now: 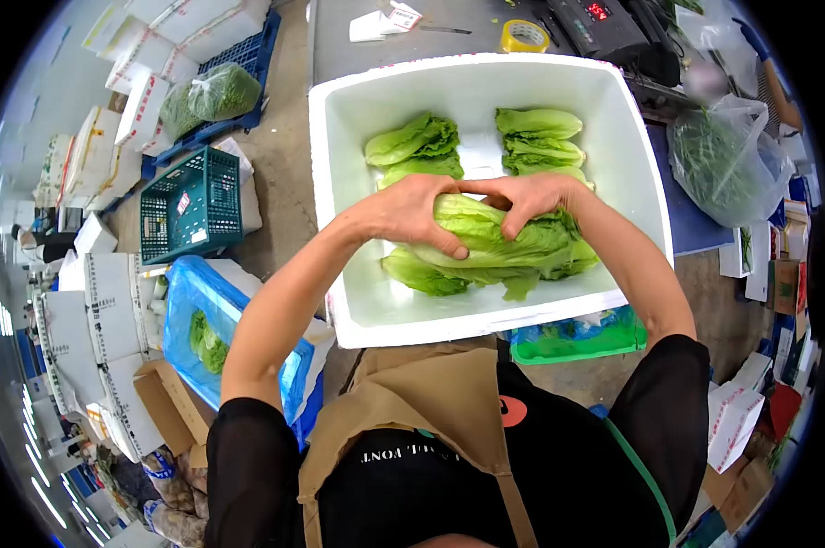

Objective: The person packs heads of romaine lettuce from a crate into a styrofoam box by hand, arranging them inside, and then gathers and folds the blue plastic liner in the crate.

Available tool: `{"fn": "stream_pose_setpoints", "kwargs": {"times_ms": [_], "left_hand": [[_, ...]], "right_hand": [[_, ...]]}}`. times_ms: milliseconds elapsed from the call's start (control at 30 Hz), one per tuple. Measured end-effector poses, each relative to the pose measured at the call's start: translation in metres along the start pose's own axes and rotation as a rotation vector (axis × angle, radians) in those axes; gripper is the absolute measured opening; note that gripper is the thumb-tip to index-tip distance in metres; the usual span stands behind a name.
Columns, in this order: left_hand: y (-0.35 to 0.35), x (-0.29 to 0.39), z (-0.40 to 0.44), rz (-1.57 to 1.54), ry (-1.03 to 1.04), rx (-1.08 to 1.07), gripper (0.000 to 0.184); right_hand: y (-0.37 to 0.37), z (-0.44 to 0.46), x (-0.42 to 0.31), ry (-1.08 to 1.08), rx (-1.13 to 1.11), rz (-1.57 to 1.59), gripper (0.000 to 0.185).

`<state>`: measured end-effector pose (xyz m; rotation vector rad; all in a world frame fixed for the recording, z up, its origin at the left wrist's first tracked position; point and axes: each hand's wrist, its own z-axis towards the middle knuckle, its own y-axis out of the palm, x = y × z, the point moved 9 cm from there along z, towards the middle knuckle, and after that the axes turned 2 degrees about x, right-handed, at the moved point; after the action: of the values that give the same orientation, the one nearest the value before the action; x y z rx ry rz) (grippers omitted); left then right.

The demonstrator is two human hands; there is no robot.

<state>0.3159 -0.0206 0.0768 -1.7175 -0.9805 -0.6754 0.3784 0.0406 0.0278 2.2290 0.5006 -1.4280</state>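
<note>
Inside a white foam box [645, 210], several heads of green lettuce lie in two columns. My left hand [408, 215] and my right hand [540, 194] are wrapped round one head of romaine lettuce [486, 239] near the front of the box. The left hand grips its pale stem end, and the right presses over its middle from above. Beneath it show more heads of lettuce [422, 274]. Farther back lie a left group of lettuce [412, 142] and a right group of lettuce [540, 137]. My right hand's fingers are partly hidden behind the lettuce.
Behind the box, a metal table [339, 68] carries yellow tape [524, 36] and a scale [604, 46]. To the left stand a green crate [191, 205] and a blue-lined bin [193, 283]. A bag of greens [728, 160] sits at right; a green basket [577, 352] is below the box.
</note>
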Motion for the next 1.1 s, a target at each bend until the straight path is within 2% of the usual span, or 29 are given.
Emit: {"fn": "stream_pose_setpoints", "kwargs": {"times_ms": [67, 167, 200, 233, 300, 400, 467, 500, 600, 700, 733, 833, 867, 933, 1000, 1100], "left_hand": [[0.020, -0.013, 0.021, -0.049, 0.053, -0.077, 0.085], [0.033, -0.042, 0.045, -0.277, -0.032, -0.086, 0.088], [0.034, -0.063, 0.052, -0.439, -0.050, -0.016, 0.081], [0.026, -0.087, 0.057, -0.413, -0.174, 0.098, 0.076], [0.032, -0.148, 0.067, -0.200, -0.330, 0.186, 0.074], [0.100, -0.167, 0.056, 0.377, -0.445, -0.115, 0.080], [0.129, -0.154, 0.041, 0.766, -0.300, -0.211, 0.087], [0.143, -0.149, 0.035, 0.955, -0.218, -0.260, 0.092], [0.170, -0.161, 0.033, 1.084, -0.187, -0.298, 0.108], [0.170, -0.193, 0.042, 1.131, -0.145, -0.075, 0.120], [0.165, -0.199, 0.045, 1.060, -0.202, -0.148, 0.121], [0.131, -0.186, 0.044, 0.920, -0.224, -0.187, 0.096], [0.128, -0.198, 0.046, 0.968, -0.189, -0.084, 0.094], [0.119, -0.210, 0.048, 0.859, -0.179, -0.013, 0.096], [0.113, -0.223, 0.053, 0.788, -0.130, 0.125, 0.091], [0.104, -0.228, 0.062, 0.687, -0.183, 0.133, 0.090]], "right_hand": [[0.003, -0.012, 0.021, 0.029, 0.082, 0.089, 0.102], [-0.010, -0.031, 0.050, 0.053, 0.254, 0.114, 0.103], [-0.018, -0.035, 0.063, 0.012, 0.271, 0.140, 0.100], [-0.029, -0.045, 0.068, -0.017, 0.327, 0.165, 0.099], [-0.054, -0.071, 0.077, -0.033, 0.444, 0.194, 0.097], [-0.079, -0.098, 0.079, -0.046, 0.583, 0.256, 0.096], [-0.085, -0.107, 0.071, -0.050, 0.664, 0.277, 0.095], [-0.085, -0.104, 0.071, -0.041, 0.664, 0.211, 0.094], [-0.086, -0.087, 0.069, -0.009, 0.627, -0.030, 0.090], [-0.055, -0.048, 0.046, 0.034, 0.435, -0.354, 0.089], [-0.043, -0.032, 0.048, 0.059, 0.340, -0.362, 0.090], [0.002, 0.014, 0.049, 0.071, 0.088, -0.437, 0.090], [0.013, 0.029, 0.051, 0.017, 0.062, -0.467, 0.091], [0.035, 0.062, 0.068, -0.088, 0.010, -0.530, 0.091], [0.042, 0.089, 0.081, -0.116, 0.042, -0.452, 0.093], [0.047, 0.112, 0.094, -0.126, 0.048, -0.399, 0.093]]}}
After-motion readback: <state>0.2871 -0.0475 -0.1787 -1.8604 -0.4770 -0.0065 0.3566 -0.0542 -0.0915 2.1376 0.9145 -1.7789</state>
